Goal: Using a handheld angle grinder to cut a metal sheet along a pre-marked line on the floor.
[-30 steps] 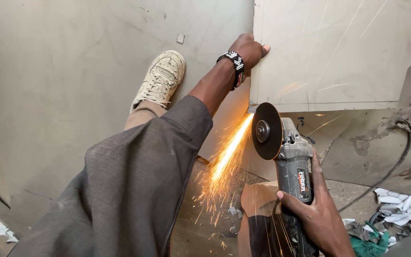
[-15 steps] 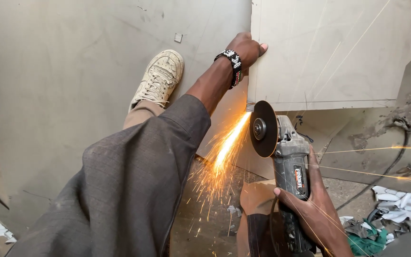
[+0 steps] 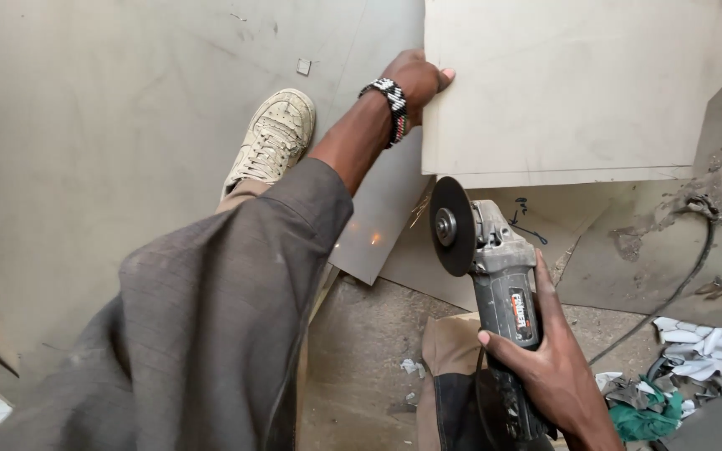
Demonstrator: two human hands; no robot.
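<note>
Sparks nearly gone now, only a faint glow left at the cut edge of the metal sheet, with the angle grinder lifted clear, gripped firmly in the closed right hand, and the left hand still clamped on the sheet's left edge, far side.

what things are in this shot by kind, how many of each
Grey angle grinder with a dark cutting disc, held in the right hand: 1
Large pale metal sheet, gripped at its edge by the left hand: 1
Beaded black and white wristband: 1
Cream lace-up shoe: 1
Dark cable on the floor: 1
Total: 5
</note>
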